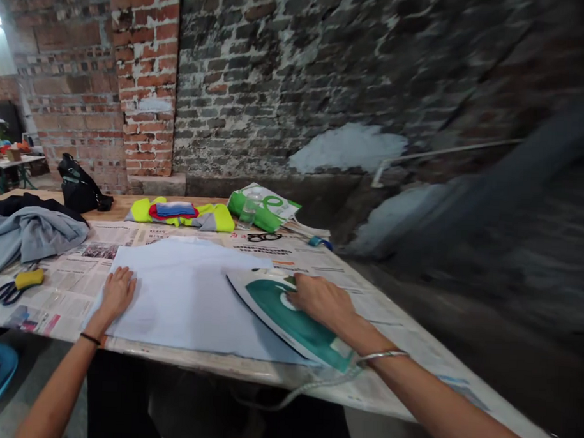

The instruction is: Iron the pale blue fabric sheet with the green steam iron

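My right hand (320,300) is wrapped round the handle of a green and white clothes iron (281,317). The iron rests at the right part of a pale, light-blue-white cloth (184,295), its pointed tip toward the upper left. Its cord (305,391) hangs past the table's near edge and runs by my right wrist. On the cloth's left edge my left hand (118,289) lies flat, fingers stretched out, holding nothing. The cloth is spread out over newspaper on the table.
Newspaper (64,281) covers the table. Scissors (4,292), a yellow object (30,277) and grey clothing (30,232) lie left. Along the back are a black bag (77,186), a yellow vest (215,216), a green-white bag (268,208), glasses (264,237) and a blue tape roll (320,242).
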### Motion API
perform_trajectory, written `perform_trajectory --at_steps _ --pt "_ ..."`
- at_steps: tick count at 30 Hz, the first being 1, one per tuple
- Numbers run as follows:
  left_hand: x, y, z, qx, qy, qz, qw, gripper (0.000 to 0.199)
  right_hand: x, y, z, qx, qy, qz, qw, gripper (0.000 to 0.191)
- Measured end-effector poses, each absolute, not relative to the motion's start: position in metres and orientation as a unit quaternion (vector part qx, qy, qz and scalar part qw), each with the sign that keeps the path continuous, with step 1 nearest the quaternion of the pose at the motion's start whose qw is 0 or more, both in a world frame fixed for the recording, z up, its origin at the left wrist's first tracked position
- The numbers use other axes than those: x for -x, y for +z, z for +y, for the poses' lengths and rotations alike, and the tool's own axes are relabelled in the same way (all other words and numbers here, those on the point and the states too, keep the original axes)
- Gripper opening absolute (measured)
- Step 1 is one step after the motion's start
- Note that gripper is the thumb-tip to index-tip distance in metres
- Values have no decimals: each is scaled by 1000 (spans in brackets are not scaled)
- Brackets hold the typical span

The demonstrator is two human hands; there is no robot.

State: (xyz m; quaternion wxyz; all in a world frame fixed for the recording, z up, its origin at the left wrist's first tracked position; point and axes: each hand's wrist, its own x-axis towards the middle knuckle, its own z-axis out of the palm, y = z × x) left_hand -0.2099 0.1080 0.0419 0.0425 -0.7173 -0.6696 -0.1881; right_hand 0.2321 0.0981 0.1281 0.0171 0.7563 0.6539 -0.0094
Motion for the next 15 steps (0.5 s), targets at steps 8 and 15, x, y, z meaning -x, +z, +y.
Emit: perform_trajectory --at_steps 8,15 --pt "218 44 189 722 -87 -687 4 42 -286 136 108 -642 -281 711 -61 53" --pt "236 40 199 714 -96 -694 20 54 -270 139 101 -600 -381 691 -132 65"
